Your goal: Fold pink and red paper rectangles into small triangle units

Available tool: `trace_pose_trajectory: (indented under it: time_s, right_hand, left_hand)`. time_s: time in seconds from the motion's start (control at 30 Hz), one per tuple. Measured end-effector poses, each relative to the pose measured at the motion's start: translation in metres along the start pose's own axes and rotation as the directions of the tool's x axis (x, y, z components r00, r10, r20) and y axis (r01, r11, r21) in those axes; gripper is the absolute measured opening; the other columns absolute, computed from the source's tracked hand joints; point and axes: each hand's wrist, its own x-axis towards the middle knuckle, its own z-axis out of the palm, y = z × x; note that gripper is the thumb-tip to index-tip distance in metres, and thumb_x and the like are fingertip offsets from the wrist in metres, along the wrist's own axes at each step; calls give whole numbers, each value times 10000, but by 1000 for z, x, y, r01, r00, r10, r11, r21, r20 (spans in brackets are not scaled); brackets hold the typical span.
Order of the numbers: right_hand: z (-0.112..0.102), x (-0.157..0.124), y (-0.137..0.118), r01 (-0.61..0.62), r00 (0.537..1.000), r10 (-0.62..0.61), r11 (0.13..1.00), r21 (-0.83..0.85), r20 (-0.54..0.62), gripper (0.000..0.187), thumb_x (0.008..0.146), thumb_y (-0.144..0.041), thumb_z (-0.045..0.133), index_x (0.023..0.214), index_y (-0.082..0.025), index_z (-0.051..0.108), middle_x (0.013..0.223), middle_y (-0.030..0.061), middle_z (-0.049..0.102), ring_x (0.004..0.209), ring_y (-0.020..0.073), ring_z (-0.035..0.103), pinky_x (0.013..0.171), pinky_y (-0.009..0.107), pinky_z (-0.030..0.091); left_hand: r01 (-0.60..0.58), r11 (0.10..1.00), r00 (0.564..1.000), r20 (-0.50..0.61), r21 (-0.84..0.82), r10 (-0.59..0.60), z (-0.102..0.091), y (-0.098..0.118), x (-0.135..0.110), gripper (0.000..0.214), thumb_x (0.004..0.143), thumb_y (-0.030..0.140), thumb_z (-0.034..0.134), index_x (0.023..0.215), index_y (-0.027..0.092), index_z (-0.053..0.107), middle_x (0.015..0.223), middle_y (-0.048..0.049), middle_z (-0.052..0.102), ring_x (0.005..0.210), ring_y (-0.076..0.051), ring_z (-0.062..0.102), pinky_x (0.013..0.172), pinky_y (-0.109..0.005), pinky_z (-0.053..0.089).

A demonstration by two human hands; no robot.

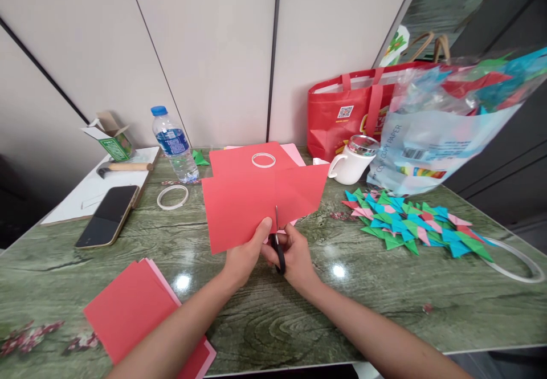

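A red sheet of paper [239, 205] is held up over the table by my left hand [247, 256], thumb on top near its lower edge. My right hand [296, 255] grips black-handled scissors [280, 253], with fingers around the handles. The blades sit at the paper's lower edge, and a cut line or crease runs up from them. To the right of the blades, the paper tilts at a different angle. Behind it lies more red paper [235, 159] over pink sheets [293, 152], with a roll of tape [263, 160] on top.
A stack of red and pink paper [132, 310] lies front left. Around are a phone [106, 216], hammer [123, 167], bottle [175, 145], tape roll [172, 196], white mug [352, 162], red bag [331, 119], plastic bag [427, 151] and several folded paper pieces [405, 222].
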Motion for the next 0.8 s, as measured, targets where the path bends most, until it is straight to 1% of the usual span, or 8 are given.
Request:
trace_pose_trajectory:
  time_s: [0.07,0.17,0.23,0.4,0.57,0.8]
  right_hand:
    - [0,0,0,-6,1000,6,1000,5,-4,398,556,-302,744,696,-208,384,490,-85,487,404,77,437,384,186,340]
    - [0,0,-1,-17,1000,17,1000,12,-9,412,557,-317,741,673,-214,359,466,-90,478,378,78,433,368,188,341]
    - [0,0,-1,-22,1000,22,1000,12,-8,414,557,-328,739,669,-215,356,455,-93,474,366,77,432,360,188,343]
    - [1,1,-2,-23,1000,23,1000,17,-2,411,556,-332,736,674,-213,360,453,-93,485,354,73,432,355,186,344]
    - [1,1,-4,-19,1000,19,999,32,7,413,554,-308,741,698,-214,366,459,-97,484,368,79,449,370,188,355]
    - [0,1,-4,-3,1000,3,1000,6,-19,375,549,-275,745,712,-199,415,490,-82,487,416,85,466,392,191,365]
  left_hand:
    - [-13,1000,999,33,4,13,-1,0,0,258,693,421,578,698,167,626,691,-24,651,721,-178,618,723,-287,498]
    - [-14,1000,1000,20,-9,14,-1,0,0,249,692,411,584,749,173,631,755,-27,662,749,-177,616,739,-285,490]
    - [-9,1000,1000,17,-17,9,0,2,0,248,689,408,587,758,174,631,761,-27,663,757,-180,616,749,-287,488]
    - [14,1000,1000,15,-6,-14,1,0,1,255,684,421,584,702,169,626,698,-21,656,725,-181,619,734,-291,495]
    - [-3,999,1000,20,-35,4,2,-7,3,269,688,435,581,666,170,619,632,-13,636,732,-184,621,746,-292,491]
    - [-19,997,1000,15,-74,20,3,-13,4,260,680,429,597,759,184,633,777,-33,659,817,-186,607,811,-301,461]
